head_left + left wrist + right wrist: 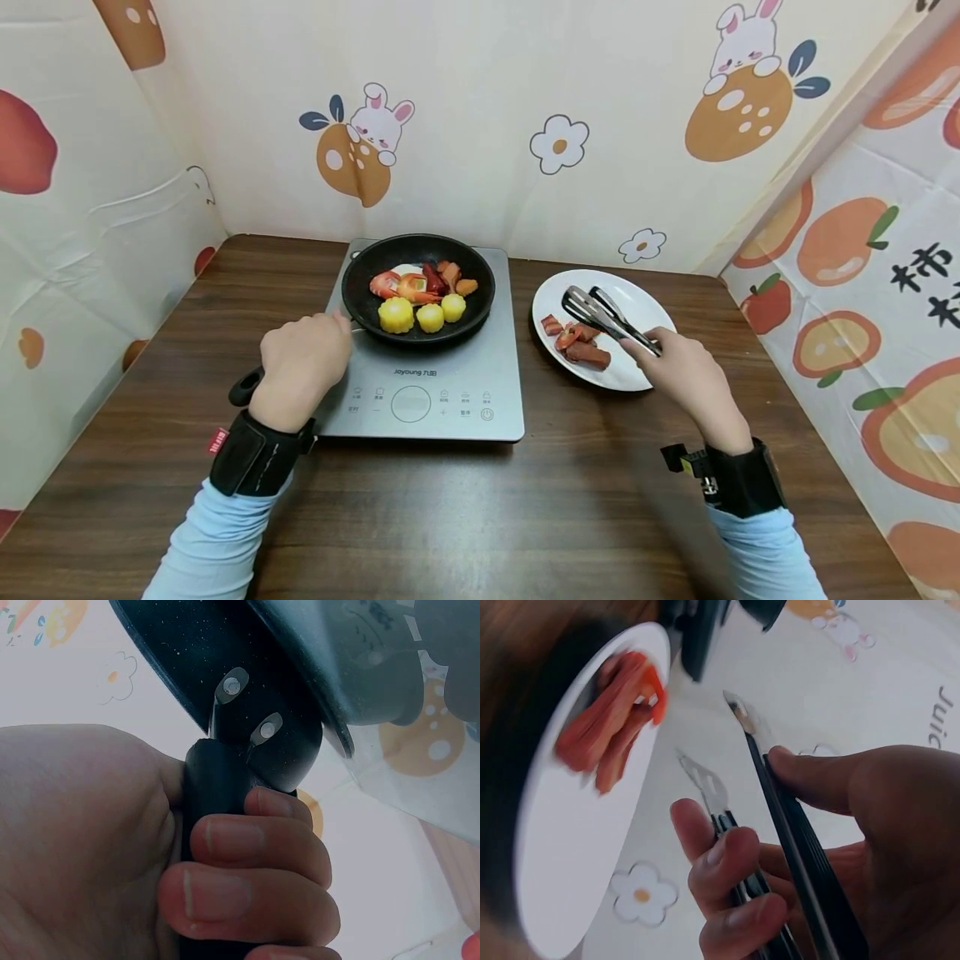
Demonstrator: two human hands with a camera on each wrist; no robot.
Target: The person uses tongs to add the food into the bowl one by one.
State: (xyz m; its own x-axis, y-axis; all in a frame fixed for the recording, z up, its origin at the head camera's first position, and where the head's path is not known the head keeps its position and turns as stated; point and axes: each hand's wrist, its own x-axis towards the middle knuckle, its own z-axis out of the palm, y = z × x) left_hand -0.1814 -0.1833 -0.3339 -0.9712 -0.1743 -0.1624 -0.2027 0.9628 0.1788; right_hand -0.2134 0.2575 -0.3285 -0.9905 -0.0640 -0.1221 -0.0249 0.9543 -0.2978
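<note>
My left hand (303, 362) grips the black handle (214, 776) of a frying pan (420, 250), its fingers wrapped round it in the left wrist view. In the pan lie yellow corn pieces (396, 315), shrimp (386, 284), and reddish and orange food pieces (451, 273). My right hand (686, 375) holds metal tongs (600, 315) with black grips, thumb on one arm and fingers round the other. The tongs' tips are apart with nothing visible between them, above a white plate (637, 296). Brownish-red sausage-like pieces (588, 356) and a shrimp (567, 337) lie on the plate.
Under the pan is a silver induction cooker (480, 392) with a touch panel at its front. Cooker and plate stand on a dark wooden table (450, 517). Printed cloth walls (480, 125) enclose the back and both sides.
</note>
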